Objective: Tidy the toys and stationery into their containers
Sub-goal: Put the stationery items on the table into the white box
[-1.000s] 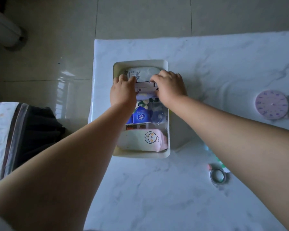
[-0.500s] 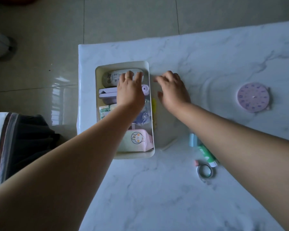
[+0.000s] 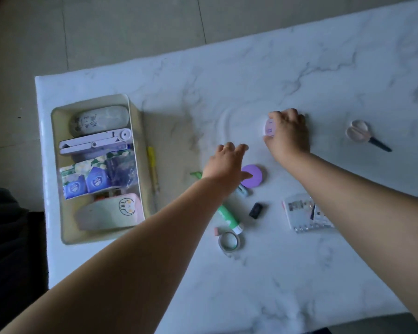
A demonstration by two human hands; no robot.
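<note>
Closest to the person there's a tape roll [image 3: 230,241] and a green glue stick [image 3: 228,216] loose on the marble table [image 3: 275,273], cream bin [image 3: 67,233] off to the left already stuffed with pouches. Left hand [image 3: 223,165] hangs flat with fingers spread, holding nothing, over a purple disc [image 3: 253,175]. Further out the right hand [image 3: 287,133] is clamped down on the little purple clock [image 3: 268,127], scissors [image 3: 364,135] lying beyond it

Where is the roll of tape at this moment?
In the head view the roll of tape lies flat on the marble table, right of the storage bin, just beside a small pink eraser and the white end of the green glue stick.
</note>
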